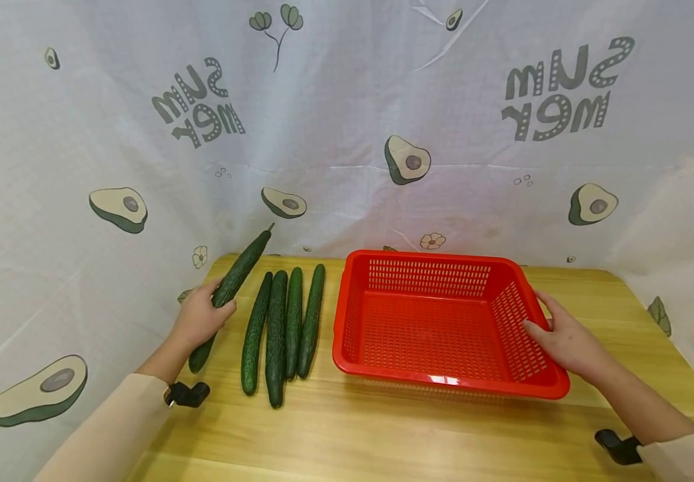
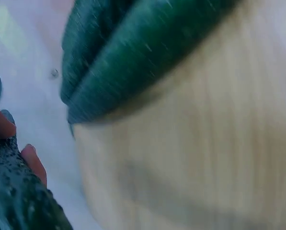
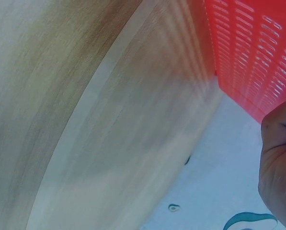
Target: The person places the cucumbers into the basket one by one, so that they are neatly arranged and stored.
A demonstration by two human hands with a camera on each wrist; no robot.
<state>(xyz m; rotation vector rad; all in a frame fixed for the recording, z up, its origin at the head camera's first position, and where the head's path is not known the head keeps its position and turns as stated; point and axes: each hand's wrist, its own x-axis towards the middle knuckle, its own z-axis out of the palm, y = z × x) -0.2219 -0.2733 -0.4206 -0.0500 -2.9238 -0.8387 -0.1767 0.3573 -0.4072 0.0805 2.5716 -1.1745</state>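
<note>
A: Now, state the position of the left hand (image 1: 199, 316).

B: It grips a long dark-green bumpy cucumber (image 1: 235, 281), fingers curled round the middle of the shaft. The cucumber is tilted: its stem end points up and far, toward the cloth, and its near end shows below the hand, close to the light wooden bench (image 1: 383, 428). The left wrist view shows fingertips (image 2: 33, 163) against the cucumber's bumpy skin.

A: And the right hand (image 1: 566, 338)?

B: It holds the right wall of the red perforated plastic basket (image 1: 443, 320), thumb hooked over the rim, fingers on the outside. The basket stands on the bench, right of centre.

A: What lies between the two hands?

B: Four more dark-green cucumbers (image 1: 280, 325) lie side by side on the bench, touching one another, lengthwise from near to far. They sit just left of the basket and just right of the gripped cucumber.

A: Surroundings?

B: A white avocado-print cloth (image 1: 347, 120) hangs behind the bench and along both sides.
</note>
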